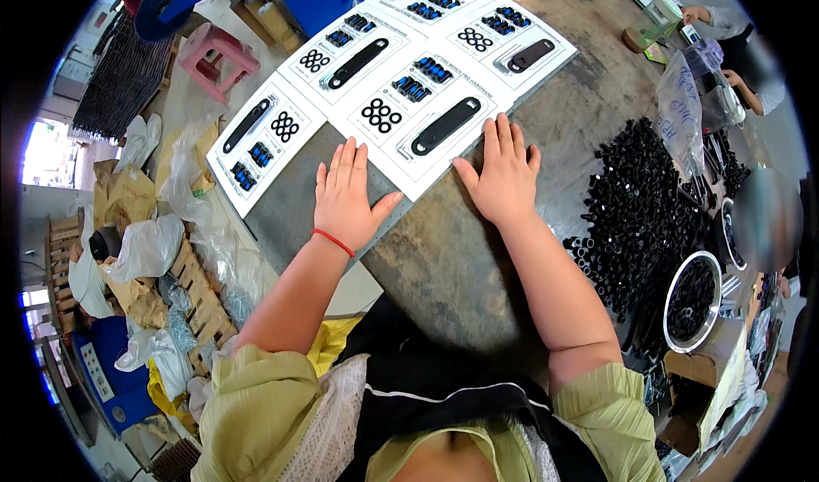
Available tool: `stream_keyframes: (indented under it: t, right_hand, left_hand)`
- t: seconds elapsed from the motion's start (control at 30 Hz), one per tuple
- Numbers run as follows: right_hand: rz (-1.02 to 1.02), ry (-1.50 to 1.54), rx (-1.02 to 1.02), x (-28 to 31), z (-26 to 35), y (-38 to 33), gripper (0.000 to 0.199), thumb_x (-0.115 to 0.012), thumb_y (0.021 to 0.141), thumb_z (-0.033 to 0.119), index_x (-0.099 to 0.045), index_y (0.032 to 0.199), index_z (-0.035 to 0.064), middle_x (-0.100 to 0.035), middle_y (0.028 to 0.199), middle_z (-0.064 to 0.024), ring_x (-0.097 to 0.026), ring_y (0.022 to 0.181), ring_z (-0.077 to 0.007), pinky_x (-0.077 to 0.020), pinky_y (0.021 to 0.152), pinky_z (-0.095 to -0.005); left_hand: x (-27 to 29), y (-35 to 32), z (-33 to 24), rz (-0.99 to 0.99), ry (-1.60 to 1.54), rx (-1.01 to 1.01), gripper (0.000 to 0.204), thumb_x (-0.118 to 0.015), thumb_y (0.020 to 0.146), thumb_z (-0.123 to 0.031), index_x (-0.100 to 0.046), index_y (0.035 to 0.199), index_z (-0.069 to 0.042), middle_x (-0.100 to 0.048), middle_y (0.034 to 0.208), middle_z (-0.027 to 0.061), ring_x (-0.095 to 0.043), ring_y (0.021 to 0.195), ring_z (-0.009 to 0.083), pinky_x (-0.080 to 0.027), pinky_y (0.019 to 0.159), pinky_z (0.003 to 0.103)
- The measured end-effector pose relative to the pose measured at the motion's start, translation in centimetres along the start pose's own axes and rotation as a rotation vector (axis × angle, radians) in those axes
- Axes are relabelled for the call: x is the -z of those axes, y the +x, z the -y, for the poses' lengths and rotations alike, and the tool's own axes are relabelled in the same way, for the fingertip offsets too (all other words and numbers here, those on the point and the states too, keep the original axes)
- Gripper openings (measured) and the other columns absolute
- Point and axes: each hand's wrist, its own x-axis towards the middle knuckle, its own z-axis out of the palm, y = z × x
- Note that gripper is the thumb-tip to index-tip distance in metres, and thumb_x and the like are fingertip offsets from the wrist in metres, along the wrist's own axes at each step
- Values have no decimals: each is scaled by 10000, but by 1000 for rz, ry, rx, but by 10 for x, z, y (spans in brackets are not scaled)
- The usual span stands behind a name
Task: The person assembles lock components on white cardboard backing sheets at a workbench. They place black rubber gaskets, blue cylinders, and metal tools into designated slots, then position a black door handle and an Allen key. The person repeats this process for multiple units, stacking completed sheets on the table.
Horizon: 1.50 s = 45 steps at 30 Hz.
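Observation:
White printed hardware cards [345, 102] lie in a joined sheet before me, each bearing black rings, blue-and-black bolts, a long black tool and what look like hex keys. My left hand [345, 196], with a red cord at its wrist, lies flat with its fingers stretched, its fingertips at the sheet's near edge on a grey board [299, 171]. My right hand [505, 175] rests palm down, fingers spread, at the right edge of the nearest card beside a black tool [446, 126]. Neither hand holds anything.
A large heap of small black parts [636, 200] covers the worktable's right side, near a round metal tray [693, 301]. Other people's hands [695, 14] work at the far right. A pink stool [215, 60], plastic bags and a wooden pallet [200, 281] stand left of the table.

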Motion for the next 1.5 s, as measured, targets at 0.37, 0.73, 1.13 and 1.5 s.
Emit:
stream_keyframes:
  t: [0.37, 0.73, 1.13, 1.5]
  right_hand:
    - [-278, 436, 114, 112, -27, -21, 391, -659, 770, 219, -617, 1095, 5, -611, 1132, -203, -558, 1100, -380, -457, 893, -511]
    - [-635, 167, -825, 249, -211, -435, 419, -593, 904, 127, -547, 1304, 13, -539, 1359, -172, -494, 1278, -323, -387, 1069, -386]
    - [-663, 33, -1636, 250, -320, -721, 320, -552, 855, 164, -692, 1086, -8, -665, 1081, -244, -634, 1034, -377, -483, 923, -412]
    - [-764, 149, -1478, 279, -288, -657, 268, -624, 840, 95, -683, 1072, -27, -648, 992, -179, -643, 881, -288, -500, 827, -359]
  left_hand:
    - [14, 28, -53, -161, -379, -108, 668, -720, 836, -206, -434, 1397, 18, -446, 1416, 229, -422, 1319, 367, -335, 1101, 438]
    - [13, -121, -406, 1392, -1248, -497, 458, -569, 949, -150, -486, 1378, -14, -516, 1390, 119, -490, 1269, 222, -409, 1047, 363]
    - [-49, -268, -611, 1554, -809, -383, 347, -657, 921, -141, -569, 1177, 76, -683, 966, 119, -669, 830, 161, -545, 728, 269]
    - [-37, -239, -561, 1485, -1103, -261, 222, -682, 859, -18, -557, 1032, 44, -684, 877, 114, -659, 747, 147, -542, 672, 261]
